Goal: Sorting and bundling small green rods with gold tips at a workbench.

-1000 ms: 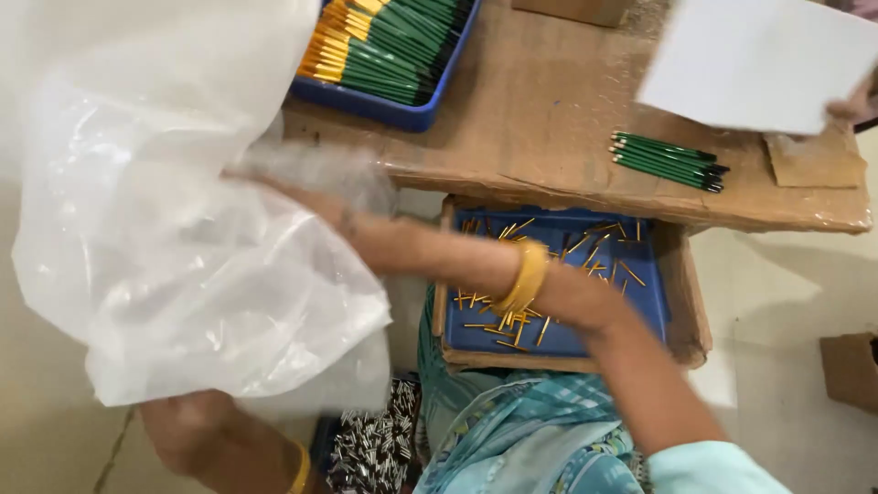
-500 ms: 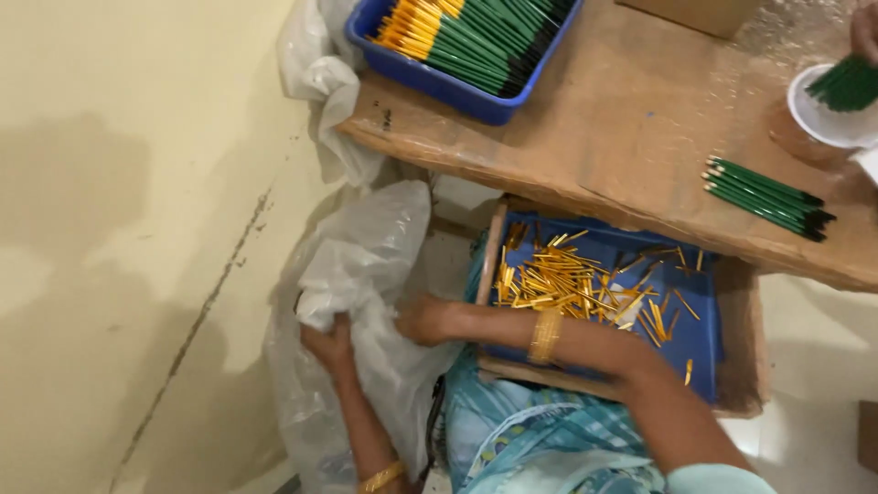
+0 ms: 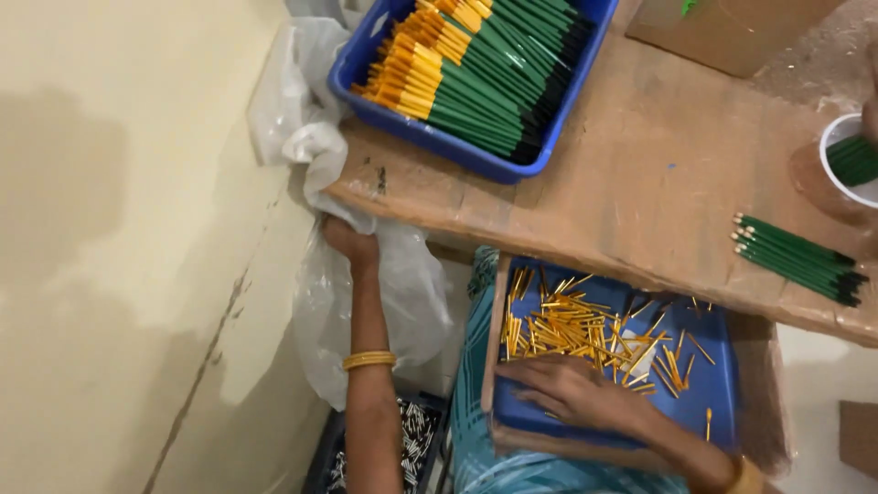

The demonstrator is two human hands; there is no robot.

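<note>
Hands have split since a moment ago: both were down in the clear plastic bag (image 3: 366, 302), now only the left hand (image 3: 350, 242) is on it, raised to the near corner of the wooden table (image 3: 640, 183), while the right hand (image 3: 576, 393) has come across to the low blue tray (image 3: 704, 402). Reads as bag handling winding down, attention going to the loose pins.

Right hand: flat, fingers spread and relaxed, palm down on the tray floor, gripping nothing. Scattered gold pins (image 3: 594, 329) lie just beyond its fingertips, some touching.

Left hand: clenched on a bunched fold of the bag, which hangs below it and trails up past the table edge. Gold bangle (image 3: 369, 359) on that wrist. Below the forearm, a dark crate of small silver parts (image 3: 412, 439).

Farther beyond the left hand, on the tabletop: blue bin of green pencils with orange ends (image 3: 476, 73). Far right of both hands: a loose bundle of green pencils (image 3: 796, 258) and a white cup (image 3: 851, 160) with more green sticks.
</note>
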